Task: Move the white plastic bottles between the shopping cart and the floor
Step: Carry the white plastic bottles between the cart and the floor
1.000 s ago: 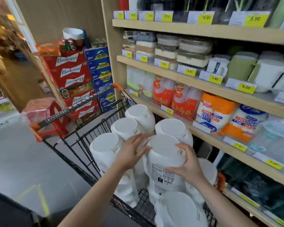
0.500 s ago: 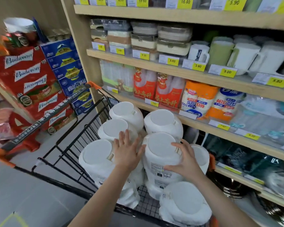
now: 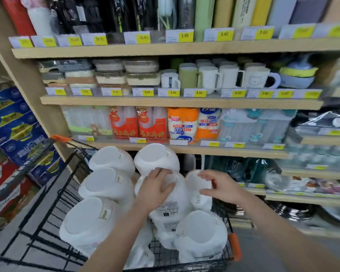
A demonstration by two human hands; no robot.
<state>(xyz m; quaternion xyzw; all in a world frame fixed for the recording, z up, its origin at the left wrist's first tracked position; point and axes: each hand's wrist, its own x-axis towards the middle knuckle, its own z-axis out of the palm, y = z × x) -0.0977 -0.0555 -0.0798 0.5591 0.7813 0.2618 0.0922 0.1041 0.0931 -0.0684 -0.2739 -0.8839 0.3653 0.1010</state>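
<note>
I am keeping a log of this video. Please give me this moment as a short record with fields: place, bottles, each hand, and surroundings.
place: shop aisle, black wire shopping cart beside wooden shelves
bottles: seven white plastic bottles visible, all in the cart
middle bottle: label facing the camera, between both hands
left hand: lying on the middle bottle's top, fingers fairly straight
right hand: fingers curved beside the middle bottle, near a small bottle; contact unclear
surroundings: mugs on the shelf, blue boxes at the left
</note>
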